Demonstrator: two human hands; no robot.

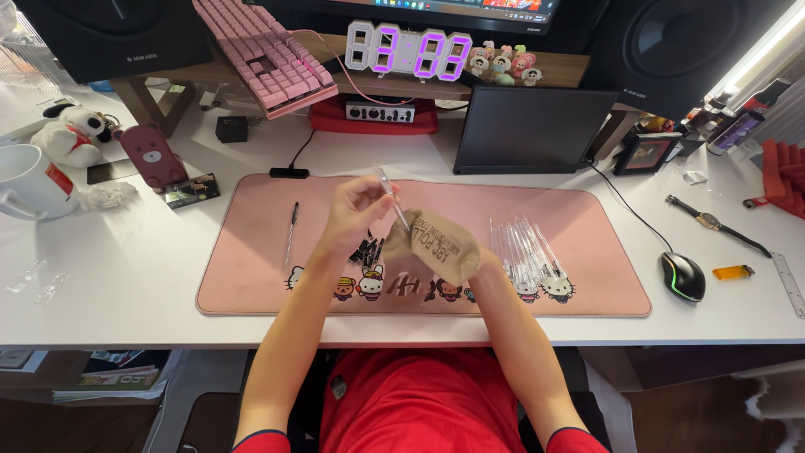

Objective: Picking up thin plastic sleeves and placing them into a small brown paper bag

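Observation:
My left hand (352, 214) pinches a clear plastic pen tube (390, 195), held slanted above a pink desk mat (251, 277). My right hand is wrapped in a tan cloth (436, 247) with dark print and presses the cloth against the lower end of the tube. Below my hands lies a small heap of dark pen parts (366, 250). To the right of the cloth, a row of several clear pen tubes (524, 250) lies on the mat. A single black pen (291, 228) rests on the mat to the left.
A black mouse (683, 275), orange lighter (732, 272), wristwatch (708, 221) and ruler (788, 283) lie at the right. A white mug (29, 183), plush dog (74, 132) and brown case (153, 156) stand left. Behind are a pink keyboard (264, 52), digital clock (408, 50), dark tablet (530, 130) and speakers.

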